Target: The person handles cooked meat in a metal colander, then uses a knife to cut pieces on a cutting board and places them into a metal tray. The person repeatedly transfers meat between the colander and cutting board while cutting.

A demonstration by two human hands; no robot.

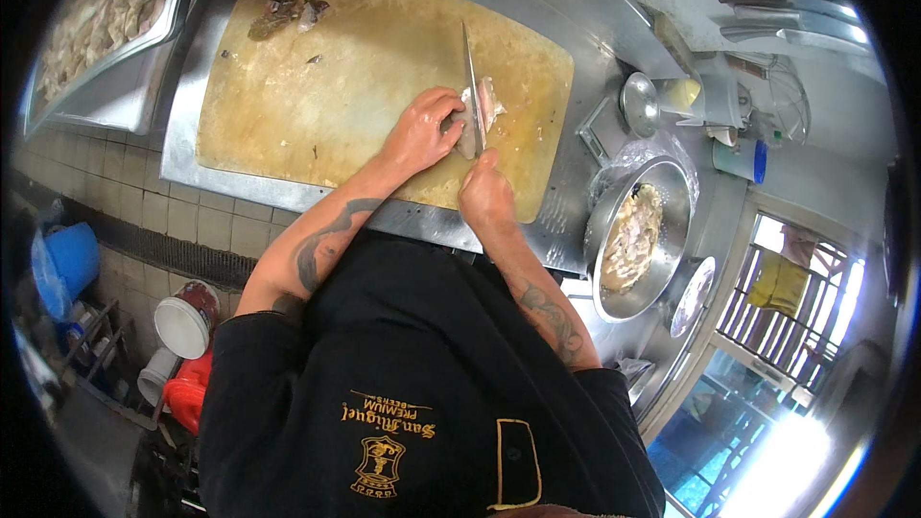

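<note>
My right hand (488,187) grips the handle of a long kitchen knife (470,79), its blade pointing away from me. Under the blade lies a pale piece of raw meat or fish (489,102), partly hidden by the knife and fingers. With bent fingers, my left hand (430,128) holds the greyish near side of that piece down, close beside the blade. Both hands work over the right part of a large yellowed cutting board (345,108). Dark scraps (282,8) sit at the board's far left corner.
On the right stands a steel colander (601,288) holding pale cut pieces (634,237). A clear container (108,21) of similar strips is at upper left. Several knives (791,7) hang on the wall. Buckets (181,327) stand on the floor to the left.
</note>
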